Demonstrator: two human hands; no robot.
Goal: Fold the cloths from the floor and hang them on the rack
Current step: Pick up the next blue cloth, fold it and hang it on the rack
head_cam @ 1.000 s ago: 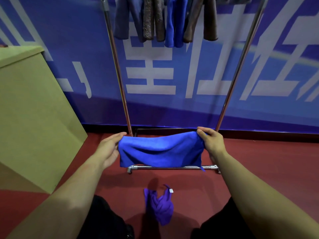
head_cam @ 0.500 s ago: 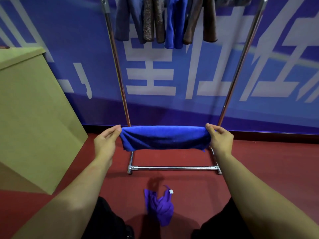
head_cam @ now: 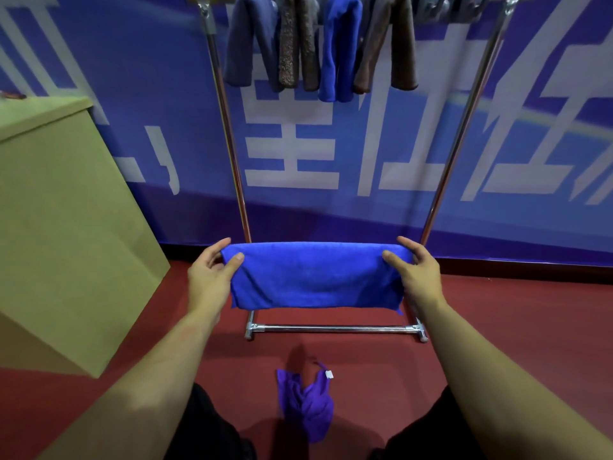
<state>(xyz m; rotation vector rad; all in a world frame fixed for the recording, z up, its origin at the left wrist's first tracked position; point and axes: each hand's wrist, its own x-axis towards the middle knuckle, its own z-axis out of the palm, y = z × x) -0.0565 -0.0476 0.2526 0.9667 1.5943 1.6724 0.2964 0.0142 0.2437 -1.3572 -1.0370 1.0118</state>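
Red floor [head_cam: 497, 327] under me, blue banner wall [head_cam: 331, 200] ahead, a tan box [head_cam: 66, 227] off to my left. The chrome rack [head_cam: 331, 328] stands dead ahead, folded cloths [head_cam: 338, 48] hanging from its top. My left hand [head_cam: 209, 277] and right hand [head_cam: 418, 277] pinch the blue cloth [head_cam: 315, 277] by its upper corners, thumbs in front, fingers [head_cam: 219, 245] curled behind, so it hangs doubled above the rack's base bar. A crumpled purple cloth [head_cam: 308, 403] lies on the floor near my feet.

Dim bluish light, wide-angle bowing at edges, soft corners
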